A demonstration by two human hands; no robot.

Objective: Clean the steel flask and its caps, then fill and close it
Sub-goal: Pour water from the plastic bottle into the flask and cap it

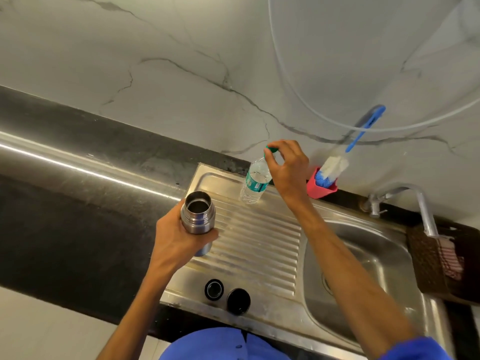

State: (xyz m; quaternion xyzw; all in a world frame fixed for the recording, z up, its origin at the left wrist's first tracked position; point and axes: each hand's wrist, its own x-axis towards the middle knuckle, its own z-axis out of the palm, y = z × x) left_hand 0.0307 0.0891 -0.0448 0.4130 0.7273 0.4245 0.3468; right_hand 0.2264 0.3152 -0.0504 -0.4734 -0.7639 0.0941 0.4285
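Fingers point(272, 149) pinch one bottle point(255, 181); two caps point(214, 289).

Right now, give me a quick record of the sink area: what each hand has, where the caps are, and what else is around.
left hand: grips steel flask, open mouth up, over the drainboard
right hand: pinches green cap of plastic water bottle standing on the drainboard
flask caps: two black caps lie side by side at the drainboard's near edge
bottle brush: in pink holder by the wall
tap: over sink basin
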